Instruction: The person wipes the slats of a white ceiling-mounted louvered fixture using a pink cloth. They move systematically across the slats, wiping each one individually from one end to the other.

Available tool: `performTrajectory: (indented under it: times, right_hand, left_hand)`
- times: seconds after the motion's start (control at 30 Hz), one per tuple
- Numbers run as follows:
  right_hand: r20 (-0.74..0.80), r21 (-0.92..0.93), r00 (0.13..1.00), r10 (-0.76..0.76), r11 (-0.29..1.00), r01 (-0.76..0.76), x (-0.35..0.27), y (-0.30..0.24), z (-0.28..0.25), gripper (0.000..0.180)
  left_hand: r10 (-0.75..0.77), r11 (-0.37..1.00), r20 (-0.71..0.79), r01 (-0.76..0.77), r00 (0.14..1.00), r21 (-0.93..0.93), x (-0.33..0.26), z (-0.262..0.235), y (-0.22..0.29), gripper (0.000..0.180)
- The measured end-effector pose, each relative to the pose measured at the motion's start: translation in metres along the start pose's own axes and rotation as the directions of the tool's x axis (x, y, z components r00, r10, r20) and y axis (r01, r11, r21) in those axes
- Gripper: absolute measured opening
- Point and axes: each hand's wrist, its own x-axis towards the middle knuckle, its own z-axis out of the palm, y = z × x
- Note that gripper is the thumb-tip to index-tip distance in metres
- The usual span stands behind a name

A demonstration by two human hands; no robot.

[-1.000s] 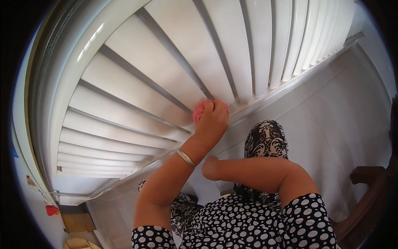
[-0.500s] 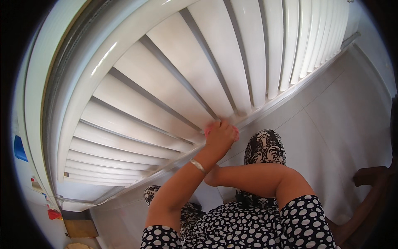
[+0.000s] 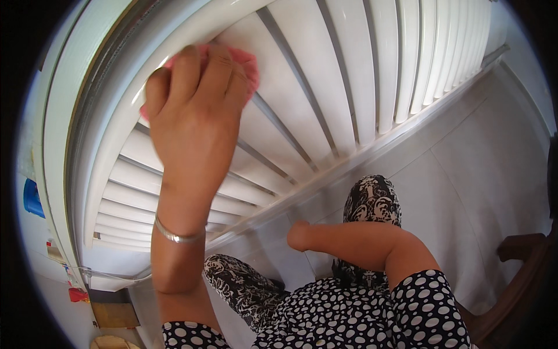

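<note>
My left hand, with a silver bangle at the wrist, presses a pink cloth against the upper end of the slats, beside the curved top rail. Its fingers are bent over the cloth, which sticks out on both sides of them. The slats belong to a glossy white radiator that fans across the view. My right arm lies bent across my raised knee, apart from the radiator. Its rounded end, at my right hand's place, shows no fingers that I can make out.
Pale grey floor tiles run along the radiator's foot. A dark brown wooden furniture leg stands at the right. On the far left are a white ledge, a blue object and a brown box.
My left hand has moved with the pink cloth from the slats' lower ends up and left to the top rail. My right arm has hardly moved.
</note>
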Motion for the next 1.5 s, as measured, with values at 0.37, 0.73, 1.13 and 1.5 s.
performTrajectory:
  times: [0.37,0.73,1.13,1.5]
  right_hand:
    - [0.040,-0.058,0.998,0.044,0.997,-0.042,-0.003,-0.003,0.002,0.025]
    - [0.061,-0.107,0.991,0.118,0.988,-0.111,0.051,0.000,0.028,0.035]
    - [-0.225,-0.018,0.954,0.197,0.978,-0.206,0.101,0.008,0.089,0.042]
    - [0.057,-0.015,0.995,0.081,0.997,-0.080,-0.004,-0.006,-0.018,0.032]
  left_hand:
    - [0.124,0.992,0.408,-0.113,0.905,-0.050,-0.036,0.024,0.052,0.014]
    - [0.419,0.908,0.665,-0.274,0.618,-0.316,-0.092,0.056,0.164,0.017]
    - [0.402,0.862,0.584,-0.077,0.705,-0.500,-0.177,0.090,0.256,0.017]
    - [-0.049,0.844,0.243,0.170,0.969,-0.508,-0.074,0.044,0.136,0.029]
